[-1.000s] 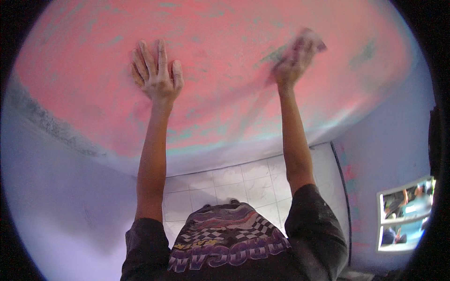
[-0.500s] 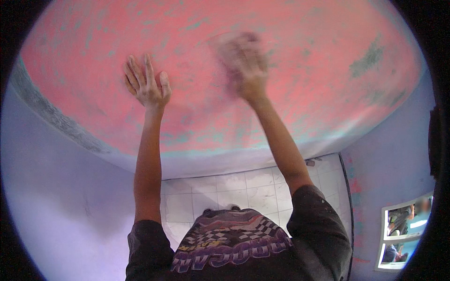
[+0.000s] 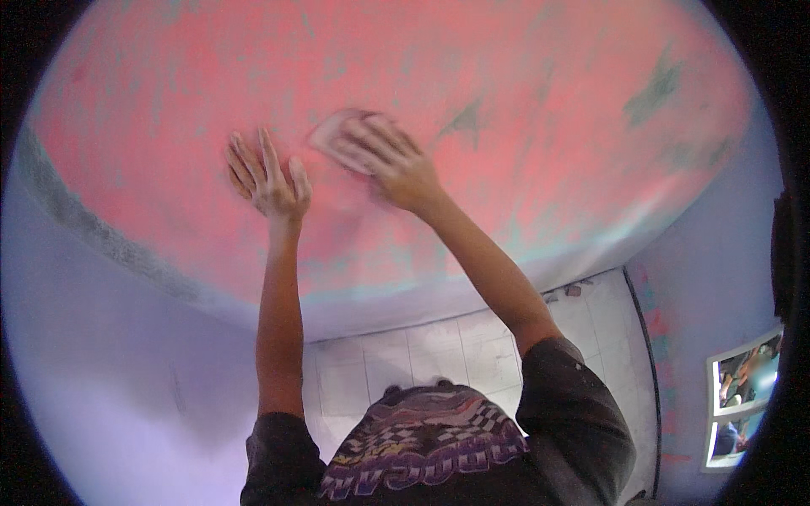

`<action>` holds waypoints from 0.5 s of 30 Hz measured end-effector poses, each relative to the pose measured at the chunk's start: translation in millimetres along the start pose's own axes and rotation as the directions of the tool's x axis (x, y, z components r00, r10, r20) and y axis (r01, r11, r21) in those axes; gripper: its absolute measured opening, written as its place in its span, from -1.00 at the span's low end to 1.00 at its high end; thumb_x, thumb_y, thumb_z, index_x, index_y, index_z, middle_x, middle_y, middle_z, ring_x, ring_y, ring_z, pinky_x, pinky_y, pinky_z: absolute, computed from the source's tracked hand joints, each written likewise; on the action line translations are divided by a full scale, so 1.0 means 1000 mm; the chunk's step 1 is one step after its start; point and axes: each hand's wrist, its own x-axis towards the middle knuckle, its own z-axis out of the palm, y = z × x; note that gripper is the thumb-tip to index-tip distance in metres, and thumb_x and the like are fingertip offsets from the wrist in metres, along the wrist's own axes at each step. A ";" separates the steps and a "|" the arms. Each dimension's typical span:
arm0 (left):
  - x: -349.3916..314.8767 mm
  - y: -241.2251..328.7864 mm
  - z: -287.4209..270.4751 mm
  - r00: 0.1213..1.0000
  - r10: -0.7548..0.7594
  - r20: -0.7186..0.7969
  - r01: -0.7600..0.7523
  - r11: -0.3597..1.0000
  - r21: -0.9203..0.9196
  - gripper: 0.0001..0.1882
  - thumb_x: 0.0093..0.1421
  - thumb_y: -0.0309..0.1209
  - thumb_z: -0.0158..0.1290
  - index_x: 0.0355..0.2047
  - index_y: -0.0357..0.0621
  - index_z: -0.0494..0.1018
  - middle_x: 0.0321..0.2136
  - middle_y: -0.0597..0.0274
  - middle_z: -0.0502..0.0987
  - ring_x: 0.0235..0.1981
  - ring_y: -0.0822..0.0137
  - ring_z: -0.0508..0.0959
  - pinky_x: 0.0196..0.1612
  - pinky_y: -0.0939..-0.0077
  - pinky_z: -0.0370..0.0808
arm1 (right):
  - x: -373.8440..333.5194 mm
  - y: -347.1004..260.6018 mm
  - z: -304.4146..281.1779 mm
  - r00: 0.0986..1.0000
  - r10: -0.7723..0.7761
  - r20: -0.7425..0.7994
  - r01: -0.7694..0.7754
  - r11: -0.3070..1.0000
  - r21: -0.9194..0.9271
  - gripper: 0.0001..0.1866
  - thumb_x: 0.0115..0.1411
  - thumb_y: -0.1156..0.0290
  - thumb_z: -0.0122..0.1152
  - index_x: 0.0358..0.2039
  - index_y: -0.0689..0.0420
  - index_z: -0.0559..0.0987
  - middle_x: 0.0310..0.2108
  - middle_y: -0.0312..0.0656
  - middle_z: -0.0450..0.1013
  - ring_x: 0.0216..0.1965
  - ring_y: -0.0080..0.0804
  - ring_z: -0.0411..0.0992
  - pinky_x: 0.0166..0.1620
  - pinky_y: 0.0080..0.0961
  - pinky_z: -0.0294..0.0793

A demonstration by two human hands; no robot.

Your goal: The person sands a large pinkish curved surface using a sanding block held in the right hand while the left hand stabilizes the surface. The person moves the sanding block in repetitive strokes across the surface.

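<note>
"Pink wall (image 3: 494,160) first: how does it stand?"

"Across the far side, streaked with green and stiff as can be; nothing on it to grip, only to lean a palm against. On the near side is the tiled floor (image 3: 434,346), and off to the right a white-framed window (image 3: 747,411)."

"And the hands?"

"The left hand (image 3: 274,187) lies on the wall, fingers spread, holding nothing (the fingertips look powdery, so I'd guess the surface is a bit slippery). The right hand (image 3: 395,160) is just to its right, fingers laid flat over a pale pad (image 3: 327,135), keeping it against the wall."

"Is that a firm grasp?"

"It has the pad, but blur and the hand itself hide the thumb, so I can't tell how tightly."

"How would the pad handle?"

"Light and rather bendy, I'd judge. Best held across its whole back with flat fingers, not by the thin edge poking out on the left, which would probably fold."
</note>
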 end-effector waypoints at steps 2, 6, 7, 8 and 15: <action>0.001 -0.001 0.000 1.000 -0.005 -0.009 0.005 1.000 0.008 -0.35 0.40 0.01 -0.17 0.38 -0.06 0.30 0.43 -0.18 0.13 0.45 -0.21 0.11 0.42 -0.13 -0.03 | -0.006 0.038 -0.025 0.959 0.178 -0.220 -0.206 0.972 -0.111 -0.45 0.29 0.34 0.13 0.31 -0.14 0.45 0.39 -0.15 0.27 0.42 -0.02 0.17 0.42 0.02 0.07; -0.001 -0.001 0.007 1.000 0.001 -0.024 -0.001 1.000 0.000 -0.35 0.40 0.00 -0.17 0.38 -0.06 0.31 0.43 -0.18 0.13 0.45 -0.20 0.10 0.42 -0.13 -0.05 | 0.004 0.098 -0.058 0.552 0.506 -0.662 -0.541 0.822 0.177 -0.45 0.36 0.25 0.02 0.33 0.16 0.40 0.41 0.04 0.21 0.45 0.23 0.03 0.43 0.14 -0.07; -0.001 -0.003 0.009 1.000 0.005 -0.031 -0.005 1.000 -0.001 -0.35 0.40 0.00 -0.17 0.38 -0.06 0.31 0.43 -0.18 0.13 0.46 -0.19 0.09 0.43 -0.12 -0.05 | 0.011 0.092 -0.049 0.569 0.486 -0.663 -0.550 0.825 0.133 -0.47 0.36 0.31 0.01 0.30 0.19 0.43 0.40 0.07 0.23 0.46 0.22 0.03 0.44 0.13 -0.09; -0.002 -0.001 0.011 1.000 0.008 -0.027 -0.008 1.000 -0.004 -0.35 0.40 0.00 -0.17 0.38 -0.06 0.31 0.43 -0.18 0.13 0.46 -0.19 0.09 0.43 -0.13 -0.05 | 0.018 0.077 -0.037 0.588 0.467 -0.661 -0.562 0.823 0.081 -0.50 0.35 0.36 0.00 0.28 0.21 0.46 0.38 0.10 0.24 0.46 0.21 0.02 0.45 0.11 -0.11; 0.002 -0.005 0.006 1.000 -0.022 0.004 0.022 0.999 -0.037 -0.37 0.40 -0.02 -0.15 0.38 -0.03 0.30 0.43 -0.16 0.14 0.46 -0.18 0.07 0.43 -0.12 -0.06 | 0.019 -0.023 0.024 0.972 0.179 -0.155 -0.167 0.982 0.086 -0.50 0.23 0.35 0.14 0.22 -0.03 0.54 0.34 -0.03 0.33 0.42 0.10 0.15 0.40 0.15 0.08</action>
